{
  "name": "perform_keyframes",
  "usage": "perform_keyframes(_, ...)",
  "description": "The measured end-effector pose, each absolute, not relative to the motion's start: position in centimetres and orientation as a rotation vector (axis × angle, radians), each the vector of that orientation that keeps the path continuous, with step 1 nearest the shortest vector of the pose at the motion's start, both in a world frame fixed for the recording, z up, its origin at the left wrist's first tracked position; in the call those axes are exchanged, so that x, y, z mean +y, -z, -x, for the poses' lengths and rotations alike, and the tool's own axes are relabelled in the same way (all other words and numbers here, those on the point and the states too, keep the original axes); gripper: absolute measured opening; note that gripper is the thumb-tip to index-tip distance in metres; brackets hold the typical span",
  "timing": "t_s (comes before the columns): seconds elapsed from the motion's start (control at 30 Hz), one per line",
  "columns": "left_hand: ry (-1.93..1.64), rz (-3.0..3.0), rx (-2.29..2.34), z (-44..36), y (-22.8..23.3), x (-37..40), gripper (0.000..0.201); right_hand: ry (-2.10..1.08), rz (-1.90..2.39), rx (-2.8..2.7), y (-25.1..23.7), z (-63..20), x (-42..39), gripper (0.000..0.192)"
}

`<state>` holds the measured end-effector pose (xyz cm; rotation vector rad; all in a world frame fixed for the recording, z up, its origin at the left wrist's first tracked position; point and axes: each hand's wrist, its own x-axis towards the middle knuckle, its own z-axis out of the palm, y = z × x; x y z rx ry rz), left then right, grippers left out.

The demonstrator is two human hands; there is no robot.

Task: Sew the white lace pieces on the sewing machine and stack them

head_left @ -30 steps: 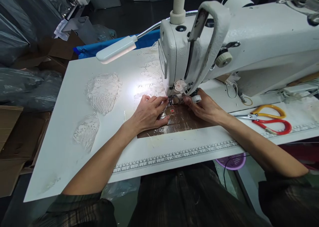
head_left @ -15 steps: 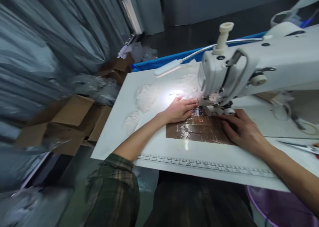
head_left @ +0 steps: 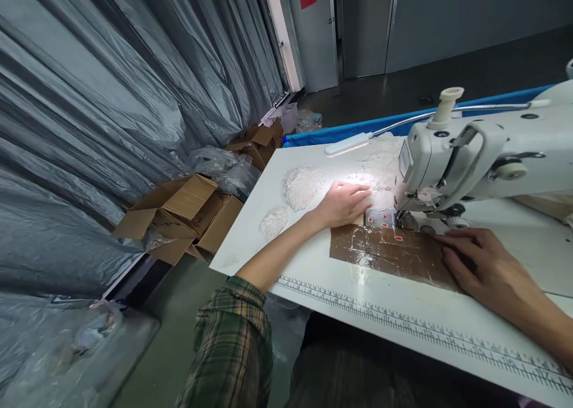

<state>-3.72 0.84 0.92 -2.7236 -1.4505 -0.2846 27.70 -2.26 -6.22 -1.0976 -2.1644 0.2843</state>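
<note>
My left hand [head_left: 345,204] lies palm down with its fingers stretched out, at the near edge of the white lacy fabric [head_left: 380,157], left of the needle. Between its fingertips and the presser foot of the white sewing machine [head_left: 465,151] shows a small greyish patch with red marks [head_left: 378,219]. In front of the foot lies a brown, shiny, film-like sheet [head_left: 389,253]. My right hand [head_left: 487,262] rests at the right end of this sheet, thumb and forefinger apart on it.
Two round lace pieces [head_left: 302,187] lie on the white table [head_left: 286,253] to the left. A lamp [head_left: 348,144] on a bendable arm lights the sewing area. A ruler strip [head_left: 403,324] runs along the front edge. Open cardboard boxes [head_left: 183,211] stand left, beside a grey curtain [head_left: 134,68].
The camera view has turned left, so everything sits further right. My left hand has drawn a little leftward from the needle, uncovering more of the red-marked patch. My right hand remains on the brown sheet.
</note>
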Motion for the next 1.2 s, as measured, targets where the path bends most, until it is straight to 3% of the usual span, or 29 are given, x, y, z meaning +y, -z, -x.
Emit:
perform_keyframes(0.17, 0.306, 2.294, -2.003, 10.6, -2.2, -2.1, 0.026, -0.199, 1.130, -2.196, 6.4, -27.5, -2.3, 0.030)
perform_keyframes(0.33, 0.414, 2.136, -2.148, 14.6, -1.9, -3.1, 0.017, -0.115, 1.190, -2.232, 6.1, -27.2, -2.4, 0.038)
perform_keyframes(0.53, 0.615, 2.170, -2.133, 13.2, -2.1, -4.3, 0.022, -0.090, 1.176, -2.226, 5.9, -27.1, -2.7, 0.036)
perform_keyframes(0.67, 0.835, 2.607, -1.987, 9.7, -2.7, -6.2, 0.029, -0.098, 1.164, -2.229, 5.9, -27.0, -2.7, 0.032)
perform_keyframes(0.83, 0.617, 2.923, -1.707, 7.1, -3.2, -7.4, 0.028, -0.122, 1.172, -2.249, 5.4, -27.1, -2.8, 0.028)
perform_keyframes(1.07, -0.017, 1.906, -2.328, 11.7, -2.9, -9.8, 0.032, -0.176, 0.899, -2.321, 4.0, -25.1, -4.8, 0.030)
perform_keyframes(1.2, -0.169, 1.730, -2.461, 14.6, -2.7, -11.1, 0.033, -0.241, 0.564, -2.437, 3.2, -21.5, -6.1, 0.036)
